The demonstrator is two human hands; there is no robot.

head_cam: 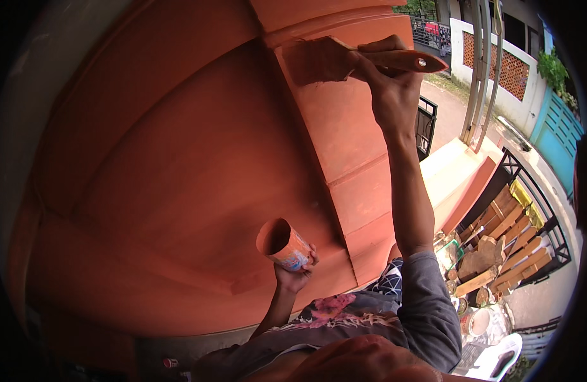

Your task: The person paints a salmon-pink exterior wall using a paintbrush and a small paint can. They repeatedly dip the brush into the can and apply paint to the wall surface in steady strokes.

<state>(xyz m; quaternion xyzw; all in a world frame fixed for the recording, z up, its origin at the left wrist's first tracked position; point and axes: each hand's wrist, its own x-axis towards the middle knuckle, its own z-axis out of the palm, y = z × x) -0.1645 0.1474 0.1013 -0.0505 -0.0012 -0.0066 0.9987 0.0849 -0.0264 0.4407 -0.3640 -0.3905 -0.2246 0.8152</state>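
My right hand, raised high, grips the handle of a wide, flat paintbrush. Its paint-soaked bristles point left and lie against, or very close to, an orange-painted raised border of the wall. Lower down, my left hand holds a paint-smeared cup-like container with a ragged rim. The container is tilted, its mouth facing up and left; how much paint is inside cannot be told. Left of the border is a darker, recessed orange wall panel.
At the right are a low wall ledge, metal posts and a black metal gate. Wooden planks, a white bucket and a white plastic chair stand below. A small cup is at bottom left.
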